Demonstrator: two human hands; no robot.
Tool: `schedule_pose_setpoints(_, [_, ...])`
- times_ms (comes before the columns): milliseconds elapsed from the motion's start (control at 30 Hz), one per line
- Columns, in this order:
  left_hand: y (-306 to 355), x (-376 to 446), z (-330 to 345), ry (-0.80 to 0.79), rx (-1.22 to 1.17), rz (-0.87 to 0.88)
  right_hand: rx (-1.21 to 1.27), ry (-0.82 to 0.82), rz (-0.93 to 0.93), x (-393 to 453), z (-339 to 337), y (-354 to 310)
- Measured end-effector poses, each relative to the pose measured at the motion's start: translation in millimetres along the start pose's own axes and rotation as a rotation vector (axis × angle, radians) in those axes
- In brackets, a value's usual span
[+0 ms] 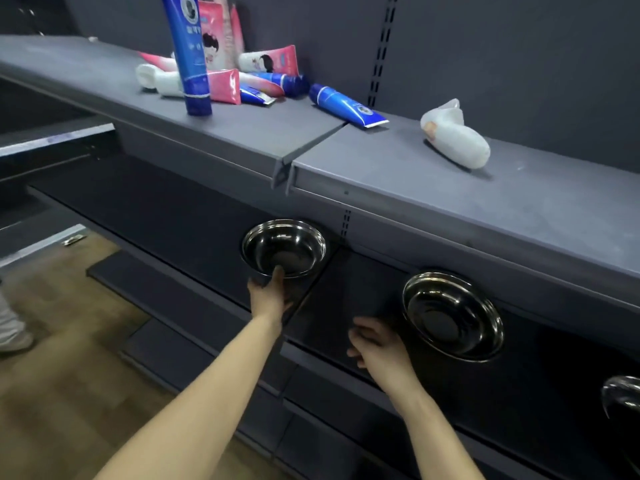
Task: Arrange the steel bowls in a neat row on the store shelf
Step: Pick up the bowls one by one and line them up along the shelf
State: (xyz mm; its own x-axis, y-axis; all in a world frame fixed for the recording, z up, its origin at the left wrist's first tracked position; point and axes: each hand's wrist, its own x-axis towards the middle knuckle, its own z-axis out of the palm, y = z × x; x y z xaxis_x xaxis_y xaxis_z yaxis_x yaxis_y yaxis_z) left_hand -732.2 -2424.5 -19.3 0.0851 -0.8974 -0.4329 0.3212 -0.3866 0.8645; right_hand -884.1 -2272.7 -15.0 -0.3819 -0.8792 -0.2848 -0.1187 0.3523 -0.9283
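Three steel bowls stand on the dark lower shelf [360, 292]. The left bowl [284, 245] sits near the seam between two shelf boards, and my left hand [268, 294] grips its near rim, thumb inside the bowl. The middle bowl [452, 315] rests to the right, a gap apart. My right hand [375, 348] hovers just left of it, fingers curled and holding nothing, close to its rim. A third bowl [623, 396] shows only partly at the right edge of the view.
The grey upper shelf [433, 181] overhangs the bowls. On it lie several blue and pink tubes [242, 77], one blue tube [188, 53] standing upright, and a white plastic bag [455, 135]. Lower shelf edges and wooden floor [69, 375] are at the left, with a person's shoe.
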Motion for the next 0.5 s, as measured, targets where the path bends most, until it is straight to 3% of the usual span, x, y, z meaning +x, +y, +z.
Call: schedule_pose_setpoints(500, [21, 13, -6, -0.065, 0.004, -0.068, 0.008, -0.005, 0.027, 3, 1, 5])
